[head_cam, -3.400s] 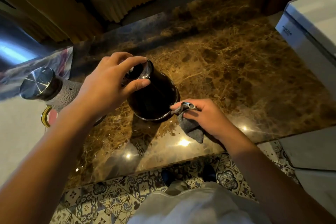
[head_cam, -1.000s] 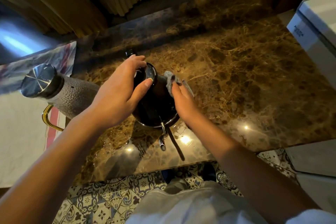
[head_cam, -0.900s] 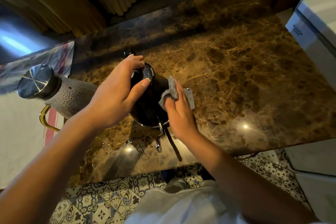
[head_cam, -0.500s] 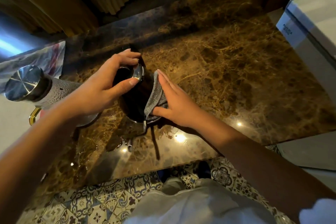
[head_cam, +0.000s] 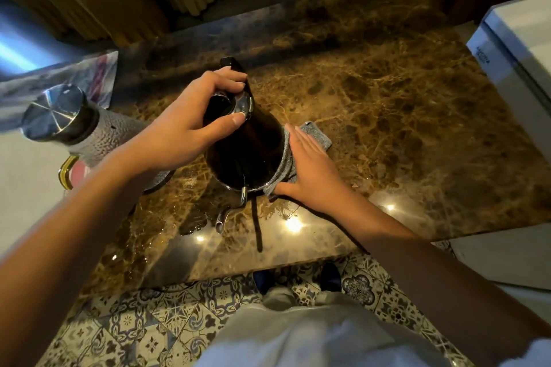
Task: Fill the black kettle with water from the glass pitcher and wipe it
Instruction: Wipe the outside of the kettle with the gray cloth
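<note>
The black kettle stands on the brown marble counter, its thin metal spout pointing toward me. My left hand grips the kettle's lid and rim from above, fingers and thumb curled round it. My right hand lies flat, fingers straight, and presses a grey cloth against the kettle's right side. The glass pitcher, textured with a metal lid and a gold handle, stands to the left of the kettle, partly behind my left forearm.
A white appliance sits at the counter's right end. A striped cloth lies at the back left. Wet patches shine on the counter near its front edge. Patterned floor tiles lie below.
My right hand with the cloth has slid along the kettle's right side, from its upper part to lower down. My left hand keeps its hold on the lid; the kettle stays put.
</note>
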Motion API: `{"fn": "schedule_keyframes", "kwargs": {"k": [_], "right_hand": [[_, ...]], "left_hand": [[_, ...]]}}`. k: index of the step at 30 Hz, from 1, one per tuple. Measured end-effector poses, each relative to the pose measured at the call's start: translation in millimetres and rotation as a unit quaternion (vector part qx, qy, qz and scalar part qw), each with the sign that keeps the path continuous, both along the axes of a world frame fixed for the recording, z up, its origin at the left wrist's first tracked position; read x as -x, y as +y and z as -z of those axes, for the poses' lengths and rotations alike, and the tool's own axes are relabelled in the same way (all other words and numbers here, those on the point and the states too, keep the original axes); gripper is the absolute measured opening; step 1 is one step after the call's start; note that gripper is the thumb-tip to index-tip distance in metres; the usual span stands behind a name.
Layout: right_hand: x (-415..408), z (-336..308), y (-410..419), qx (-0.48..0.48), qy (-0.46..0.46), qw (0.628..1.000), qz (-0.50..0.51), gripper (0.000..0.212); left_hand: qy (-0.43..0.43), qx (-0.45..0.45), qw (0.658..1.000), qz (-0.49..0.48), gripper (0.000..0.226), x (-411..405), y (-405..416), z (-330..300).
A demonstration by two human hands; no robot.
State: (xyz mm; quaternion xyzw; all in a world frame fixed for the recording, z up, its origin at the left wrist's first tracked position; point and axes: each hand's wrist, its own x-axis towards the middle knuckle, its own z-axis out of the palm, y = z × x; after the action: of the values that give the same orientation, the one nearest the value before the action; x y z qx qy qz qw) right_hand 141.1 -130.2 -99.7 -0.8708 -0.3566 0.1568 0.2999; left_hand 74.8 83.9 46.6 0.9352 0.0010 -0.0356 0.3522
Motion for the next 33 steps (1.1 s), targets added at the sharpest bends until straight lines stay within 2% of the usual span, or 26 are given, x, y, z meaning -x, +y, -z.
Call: {"fn": "schedule_keyframes", "kwargs": {"k": [4, 8, 13, 18, 21, 24, 28, 33], "right_hand": [[27.8, -5.3, 8.7, -0.035, 0.010, 0.996, 0.078, 0.124], [40.0, -1.7, 12.8, -0.045, -0.009, 0.993, 0.107, 0.123], [22.9, -5.6, 3.5, -0.058, 0.031, 0.996, 0.063, 0.114], [-18.6, 0.6, -14.5, -0.073, 0.066, 0.995, 0.020, 0.088], [-22.1, 0.0, -8.4, -0.058, 0.053, 0.997, -0.008, 0.096], [-10.3, 0.4, 7.1, -0.092, 0.094, 0.991, -0.001, 0.109], [-17.1, -12.2, 18.2, -0.184, 0.146, 0.971, 0.046, 0.099], [-28.4, -10.6, 6.5, -0.062, 0.109, 0.992, -0.020, 0.126]], "left_hand": [[-0.003, -0.004, 1.000, -0.011, 0.046, 0.7, -2.6, 1.8], [-0.011, 0.008, 1.000, -0.005, 0.048, 1.0, -0.5, 2.7], [-0.017, 0.020, 1.000, 0.004, 0.047, 0.7, 3.2, 2.1], [-0.019, 0.010, 1.000, 0.007, 0.052, 0.4, 2.3, 1.3], [-0.023, 0.006, 1.000, 0.006, 0.051, -0.1, 3.0, 2.5], [-0.026, 0.009, 1.000, 0.006, 0.049, -0.2, 2.2, 3.3], [-0.024, 0.011, 1.000, 0.004, 0.048, 0.3, 1.7, 2.0], [-0.023, 0.014, 1.000, 0.002, 0.045, 0.3, 0.9, 1.2]]}}
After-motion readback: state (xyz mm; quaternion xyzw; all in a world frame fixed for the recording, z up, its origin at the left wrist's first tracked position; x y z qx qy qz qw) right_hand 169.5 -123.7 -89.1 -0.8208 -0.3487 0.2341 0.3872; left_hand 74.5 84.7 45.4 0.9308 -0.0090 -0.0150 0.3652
